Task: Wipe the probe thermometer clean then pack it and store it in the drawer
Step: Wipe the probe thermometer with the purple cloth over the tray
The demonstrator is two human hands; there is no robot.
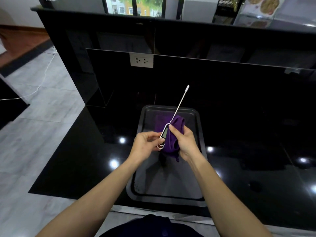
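Now, thermometer (164, 132): held above the tray (199, 120), probe pointed up and away.
Left hand (145, 145): fingers pinched on the body's lower end.
Right hand (183, 141): purple cloth (172, 141) pressed against the body, fingers closed around it.
Tray: rested on the black counter (248, 134).

Glossy black counter (248, 151) with raised back ledge (205, 26), white wall socket (141, 60), grey tiled floor (42, 120), window (135, 6) beyond
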